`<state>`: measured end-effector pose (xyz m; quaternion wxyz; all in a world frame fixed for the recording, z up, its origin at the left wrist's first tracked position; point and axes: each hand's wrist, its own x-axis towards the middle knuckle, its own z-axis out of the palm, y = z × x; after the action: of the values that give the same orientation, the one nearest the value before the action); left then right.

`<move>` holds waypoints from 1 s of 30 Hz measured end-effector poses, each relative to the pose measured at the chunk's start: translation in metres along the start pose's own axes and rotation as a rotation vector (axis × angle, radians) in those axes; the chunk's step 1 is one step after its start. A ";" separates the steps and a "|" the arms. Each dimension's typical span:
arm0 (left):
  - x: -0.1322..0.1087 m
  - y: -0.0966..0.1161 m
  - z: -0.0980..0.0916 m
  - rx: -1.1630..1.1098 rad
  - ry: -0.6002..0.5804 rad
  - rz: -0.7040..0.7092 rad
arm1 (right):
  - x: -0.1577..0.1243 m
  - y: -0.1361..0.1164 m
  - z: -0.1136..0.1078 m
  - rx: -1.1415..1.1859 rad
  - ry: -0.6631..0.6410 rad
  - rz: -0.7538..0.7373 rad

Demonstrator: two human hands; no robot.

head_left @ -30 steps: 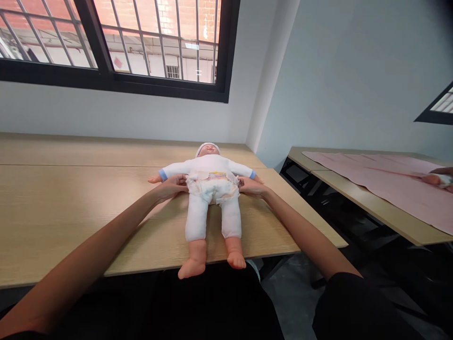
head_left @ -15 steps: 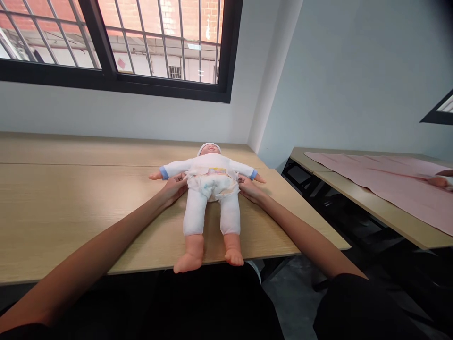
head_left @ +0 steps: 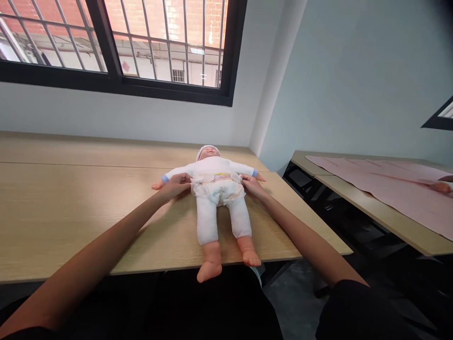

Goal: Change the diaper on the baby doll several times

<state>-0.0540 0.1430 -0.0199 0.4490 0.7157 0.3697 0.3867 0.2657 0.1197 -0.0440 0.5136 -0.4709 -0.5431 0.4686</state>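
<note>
From my remote seat, the head camera looks down on a baby doll [head_left: 208,217] lying on its back on a pale wood-grain table [head_left: 71,212], head toward the wall, arms spread, legs pointing at the near edge. The foot nearer my left hand [head_left: 175,186] appears to reach just past that edge.

A white disposable diaper [head_left: 219,190] with a pastel printed waistband wraps the doll's hips, the one thing here that encloses anything, with the white leggings [head_left: 207,219] emerging from its leg openings. A white long-sleeved top [head_left: 212,165] with blue cuffs sits just above it.

My left hand rests beside the doll's waist, its slightly bent fingertips [head_left: 187,179] touching the diaper's upper edge. My right hand [head_left: 253,187] mirrors it on the far side, its fingertips [head_left: 243,178] at the opposite waist edge. Neither hand is clearly clenched or released, and I cannot tell whether either is gripping the diaper.

At right, a co-worker's hand [head_left: 441,187] lies on a pink sheet [head_left: 382,182] spread across a second table [head_left: 382,217], well apart from mine.
</note>
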 end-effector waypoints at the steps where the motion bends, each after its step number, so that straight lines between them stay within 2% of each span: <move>1: 0.000 0.004 -0.001 -0.035 0.036 0.008 | 0.001 -0.003 -0.003 0.010 0.020 -0.034; 4: -0.003 0.020 0.002 -0.095 0.057 0.051 | -0.002 -0.018 -0.009 0.053 -0.031 -0.110; 9: -0.013 0.043 0.018 0.056 -0.033 0.058 | -0.017 -0.037 -0.003 -0.169 -0.201 -0.170; 13: -0.013 0.048 0.023 0.043 -0.086 0.043 | -0.017 -0.034 0.001 -0.215 -0.213 -0.212; 19: -0.008 0.054 0.016 0.114 -0.167 0.030 | -0.011 -0.033 0.002 -0.295 -0.228 -0.235; 22: -0.002 0.061 0.017 0.200 -0.121 0.025 | -0.011 -0.044 0.007 -0.441 -0.209 -0.271; 25: 0.005 0.073 0.022 0.321 -0.098 0.095 | -0.011 -0.059 0.013 -0.561 -0.229 -0.335; 27: 0.009 0.083 0.026 0.427 -0.142 0.127 | -0.009 -0.067 0.015 -0.600 -0.295 -0.327; 30: 0.015 0.096 0.029 0.578 -0.288 0.079 | -0.005 -0.072 0.016 -0.620 -0.424 -0.288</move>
<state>-0.0040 0.1149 0.0643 0.2595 0.8747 0.3688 0.1777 0.2481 0.1063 0.0260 0.2841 -0.4156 -0.8130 0.2926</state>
